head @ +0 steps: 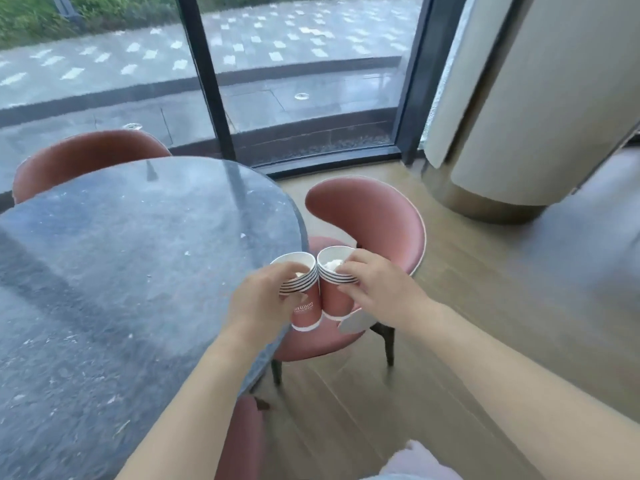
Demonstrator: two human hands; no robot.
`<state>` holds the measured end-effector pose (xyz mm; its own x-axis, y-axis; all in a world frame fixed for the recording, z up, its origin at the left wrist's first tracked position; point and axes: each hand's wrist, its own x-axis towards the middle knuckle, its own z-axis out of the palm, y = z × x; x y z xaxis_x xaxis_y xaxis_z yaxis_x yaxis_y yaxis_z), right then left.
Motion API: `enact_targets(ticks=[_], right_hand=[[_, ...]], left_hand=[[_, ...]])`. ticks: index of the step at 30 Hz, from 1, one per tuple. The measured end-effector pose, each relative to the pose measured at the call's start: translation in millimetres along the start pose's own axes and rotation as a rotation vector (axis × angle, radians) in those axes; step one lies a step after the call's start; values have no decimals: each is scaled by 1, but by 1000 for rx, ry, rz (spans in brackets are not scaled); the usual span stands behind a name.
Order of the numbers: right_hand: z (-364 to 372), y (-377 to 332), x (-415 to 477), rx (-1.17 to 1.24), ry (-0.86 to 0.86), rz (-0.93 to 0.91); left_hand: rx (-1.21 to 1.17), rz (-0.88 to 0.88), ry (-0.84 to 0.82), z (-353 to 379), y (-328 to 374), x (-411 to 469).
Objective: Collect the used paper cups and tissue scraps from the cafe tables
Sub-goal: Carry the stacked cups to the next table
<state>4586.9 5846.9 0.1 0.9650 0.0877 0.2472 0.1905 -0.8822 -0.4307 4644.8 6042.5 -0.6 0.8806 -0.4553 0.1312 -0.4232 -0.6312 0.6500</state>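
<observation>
The left hand point(266, 299) grips a stack of nested pink paper cups, the left stack point(305, 308), with fingers curled over the white rims and the thumb on the wall. The right hand point(377, 289) grips a second one, the right stack point(333, 303), the same way, fingers hooked over the rim from the right. Both stacks stand nearly upright and touch side by side, held in the air just off the right edge of the table point(121, 254) and above the seat of a pink chair point(374, 220).

A crumpled tissue point(331, 264) sits inside the top cup of the right stack. A bit of white shows inside the left stack too, under the fingers; what it is cannot be told. A flat white piece point(353, 324) hangs below the right hand, beside the base of the right stack; whether the hand holds it is unclear.

Small white scraps point(242, 234) lie on the dark round tabletop, well apart from the hands. A second chair point(86, 154) stands behind the table by the window point(311, 81), and a pale column point(536, 116) rises at the right from the wood floor point(485, 306)
</observation>
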Motion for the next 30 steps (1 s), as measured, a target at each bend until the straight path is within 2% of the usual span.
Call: enact_targets(ticks=[6,14,23,30], right_hand=[[-44,39,-68,-70,86,176],[-135,108,-220,-108,286,481],[-223,167,-446,-196,464,822],[-268,173,-592,-254,590,1087]], left_hand=[[-24,141,-95,54,66,12],[16,443,-212,169,217,-2],[-70,783,-449,320,402,-79],[-95,997,-643,408,518,-157]])
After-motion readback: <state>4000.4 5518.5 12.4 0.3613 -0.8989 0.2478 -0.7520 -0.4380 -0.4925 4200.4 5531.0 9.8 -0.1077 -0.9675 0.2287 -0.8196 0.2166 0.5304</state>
